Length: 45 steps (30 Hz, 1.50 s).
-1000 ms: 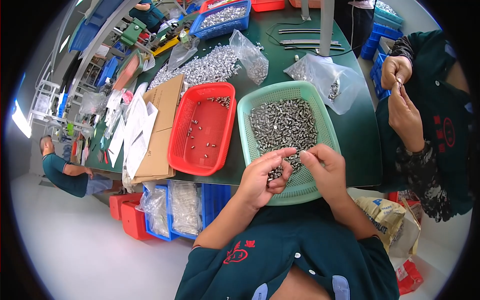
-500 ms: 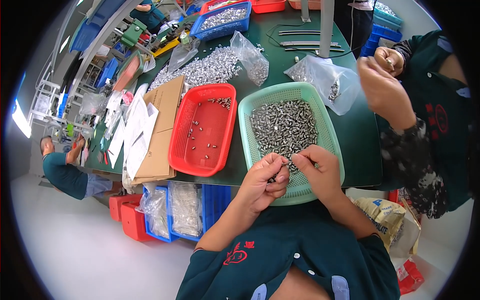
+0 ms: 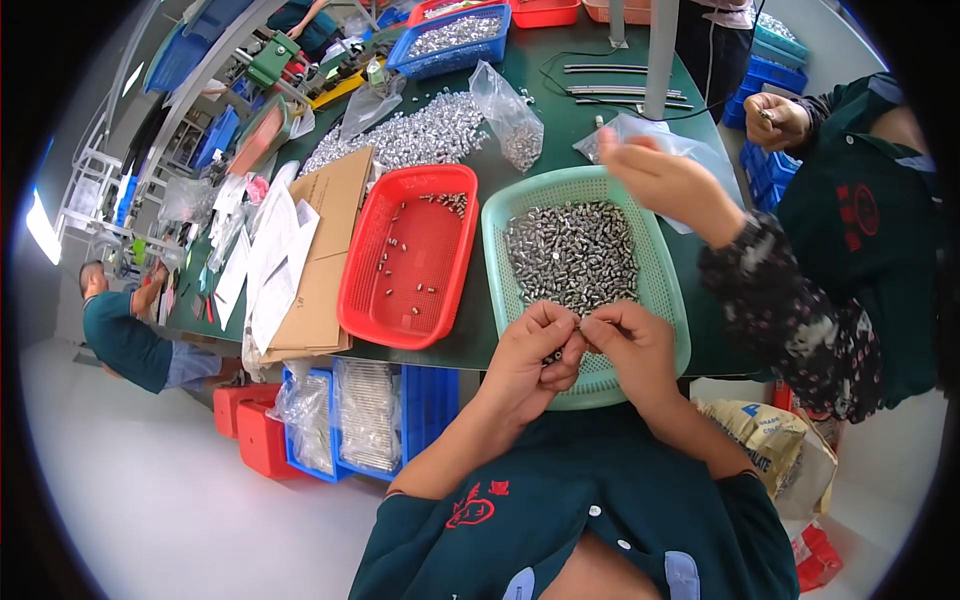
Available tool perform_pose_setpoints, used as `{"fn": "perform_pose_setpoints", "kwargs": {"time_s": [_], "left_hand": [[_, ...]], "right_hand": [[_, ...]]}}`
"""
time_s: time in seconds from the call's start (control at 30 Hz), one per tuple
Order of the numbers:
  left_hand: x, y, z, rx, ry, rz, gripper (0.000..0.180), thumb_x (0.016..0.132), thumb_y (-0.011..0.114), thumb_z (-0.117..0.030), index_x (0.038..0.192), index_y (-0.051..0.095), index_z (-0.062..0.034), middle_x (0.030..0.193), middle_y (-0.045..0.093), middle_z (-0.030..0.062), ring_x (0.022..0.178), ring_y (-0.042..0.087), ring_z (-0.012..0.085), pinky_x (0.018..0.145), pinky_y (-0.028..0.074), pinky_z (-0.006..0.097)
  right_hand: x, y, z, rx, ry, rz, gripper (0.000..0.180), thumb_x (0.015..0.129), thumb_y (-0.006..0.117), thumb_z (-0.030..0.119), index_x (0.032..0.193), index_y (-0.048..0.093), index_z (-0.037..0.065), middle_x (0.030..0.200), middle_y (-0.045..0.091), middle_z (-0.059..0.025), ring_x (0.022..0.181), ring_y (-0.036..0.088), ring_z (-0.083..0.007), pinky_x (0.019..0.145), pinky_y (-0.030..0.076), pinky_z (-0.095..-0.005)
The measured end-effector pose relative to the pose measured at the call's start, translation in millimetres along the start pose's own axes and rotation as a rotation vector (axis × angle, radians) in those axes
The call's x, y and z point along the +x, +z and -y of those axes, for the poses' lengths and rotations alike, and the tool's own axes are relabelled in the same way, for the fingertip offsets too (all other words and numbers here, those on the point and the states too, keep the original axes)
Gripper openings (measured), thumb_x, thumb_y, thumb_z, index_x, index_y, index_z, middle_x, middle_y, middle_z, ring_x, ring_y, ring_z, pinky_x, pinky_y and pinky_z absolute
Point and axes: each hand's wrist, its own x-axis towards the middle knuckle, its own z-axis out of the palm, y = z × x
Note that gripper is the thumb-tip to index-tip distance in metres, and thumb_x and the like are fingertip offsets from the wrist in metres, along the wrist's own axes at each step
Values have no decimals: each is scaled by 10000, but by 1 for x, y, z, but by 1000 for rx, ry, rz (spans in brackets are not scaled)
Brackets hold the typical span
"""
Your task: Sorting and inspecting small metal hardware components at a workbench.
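My left hand (image 3: 537,352) and my right hand (image 3: 634,350) meet above the near edge of a mint-green basket (image 3: 667,280). Fingers and thumbs of both are pinched together, tip to tip, and whatever sits between them is mostly covered. Small dark metal cylinders (image 3: 553,357) show in the curled fingers of my left hand. The basket holds a heap of similar short metal cylinders (image 3: 570,250). To its left lies a red basket (image 3: 408,325) with several such cylinders scattered on its bottom and more in its far right corner.
At right a co-worker's hand (image 3: 670,180) reaches over a clear plastic bag (image 3: 715,160); their other hand (image 3: 780,122) holds a small part. Cardboard (image 3: 318,270) and papers lie left of the red basket. Beyond are a pile of silvery parts (image 3: 400,135) and a table post (image 3: 661,60).
My fingertips have come closer together, and the thin piece seen between them is now covered. The co-worker's nearer hand has swung left over the bag, away from their other hand.
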Motion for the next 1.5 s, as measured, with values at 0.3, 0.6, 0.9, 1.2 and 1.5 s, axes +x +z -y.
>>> {"fn": "perform_pose_setpoints", "kwargs": {"time_s": [0.3,0.6,0.9,1.2,1.5], "left_hand": [[-1,-6,-3,93,53,-168,108,936,487,-184,915,489,-78,623,509,40,406,284,50,383,216,189],[5,-6,-3,142,29,-193,346,970,365,-393,1026,466,-67,556,444,28,381,256,70,367,219,207],[1,-2,-2,63,-72,-100,490,970,294,-455,1078,505,-26,514,431,32,362,251,80,358,219,215],[-3,0,-3,32,-99,-111,492,975,275,-448,1083,531,-42,489,424,14,349,254,68,355,231,201],[-5,7,-5,272,-52,-111,454,974,319,-420,1155,493,-42,511,437,29,353,232,67,360,225,199]], "right_hand": [[7,-2,-3,142,-5,-51,86,847,626,79,804,606,7,658,557,25,610,474,-19,546,379,-176],[4,-2,-1,0,-84,17,85,823,642,60,783,607,-6,663,534,28,614,459,-31,529,359,-198],[7,3,0,-149,-285,24,61,779,673,46,804,642,0,677,540,-28,607,484,-88,528,366,-237],[2,8,8,-399,-480,-1,65,718,685,22,761,638,15,636,539,-60,573,511,-167,517,395,-280],[3,13,3,-117,-171,65,63,772,668,50,760,622,10,639,542,-16,558,484,-89,502,376,-249]]}}
